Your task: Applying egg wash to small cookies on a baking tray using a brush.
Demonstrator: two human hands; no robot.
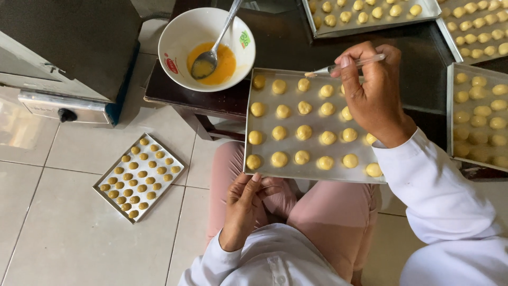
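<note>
Metal tray (312, 173) of dough balls (304, 132) rests on my lap and the dark worktop (286, 37). My left hand (245, 204) grips its near edge; my right hand (370, 92), arched over it, pinches a clear-handled brush (344, 65).

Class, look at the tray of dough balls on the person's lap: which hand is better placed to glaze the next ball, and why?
The right hand. It already holds the brush above the dough balls, with its tip over the top row. The left hand grips the tray at its near edge, steadying it, and holds no tool.

White bowl (174, 32) of yellow egg wash, spoon (211, 53), floor tray (100, 186) of cookies.
</note>
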